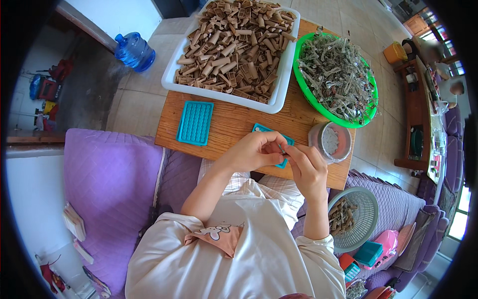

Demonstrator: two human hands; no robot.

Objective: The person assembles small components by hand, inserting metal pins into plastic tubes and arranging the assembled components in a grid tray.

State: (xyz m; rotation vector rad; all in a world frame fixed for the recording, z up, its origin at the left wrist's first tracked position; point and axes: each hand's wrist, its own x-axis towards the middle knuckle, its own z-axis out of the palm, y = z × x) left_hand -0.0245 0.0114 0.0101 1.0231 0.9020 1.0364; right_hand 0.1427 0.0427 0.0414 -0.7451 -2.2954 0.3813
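Tabletop (231,117) lies under hands (255,151) obscuring a small piece (285,153)

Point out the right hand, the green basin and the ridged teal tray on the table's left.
Right hand (310,168): head view, back of the hand.
Green basin (307,88): head view, left rim.
Ridged teal tray (195,123): head view, middle of its top.

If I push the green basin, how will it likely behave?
The green basin may tip, since it overhangs the wooden table. Its heaped, clear plastic pieces look loose and could spill. They seem thin, so it's probably light for its size.
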